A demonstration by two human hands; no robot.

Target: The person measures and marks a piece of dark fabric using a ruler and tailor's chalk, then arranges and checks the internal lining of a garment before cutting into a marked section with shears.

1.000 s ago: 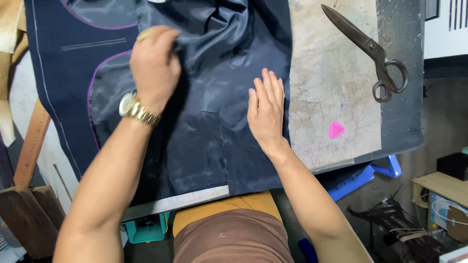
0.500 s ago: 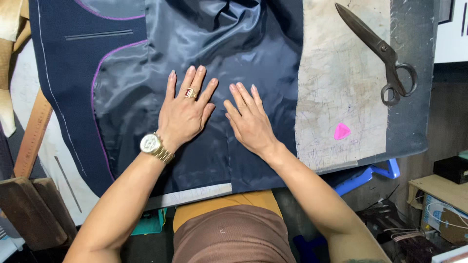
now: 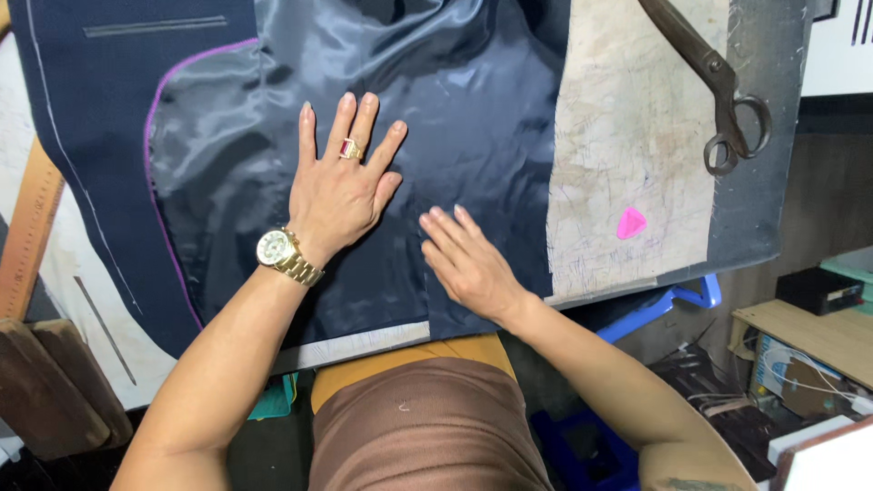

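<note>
Lining [image 3: 400, 100], the shiny slate-blue kind, is spread across the middle of the work table [image 3: 627, 136], sewn into a navy jacket panel [image 3: 91, 118] with purple piping [image 3: 156, 173] tracing its left edge and a straight welt pocket up top. Both hands lie on it. The left hand [image 3: 338, 186] is flat, palm down, fingers fanned wide, holding nothing, with a red-stone ring on one finger and a gold watch [image 3: 277, 250] at the wrist. The right hand [image 3: 464, 259] is also open and flat, fingers together and pointing up-left, pressing the cloth just above the near edge, nothing gripped either.

No real packaging on the table. Off to the lower right a small shelf [image 3: 800, 327] holds a dark box and a cardboard box with white cable in it, too small to tell more.

Compared with half a second back, the left hand has shifted out to the left and the right hand has slid down toward the near hem, so they're now apart instead of almost touching.

Right of the cloth there's a bare, scuffed strip of table with a pink triangular tailor's chalk [image 3: 631, 223] and big dark shears [image 3: 718, 82] near the far corner, both well apart from the hands. A wooden ruler [image 3: 32, 236] sits along the left edge.
</note>
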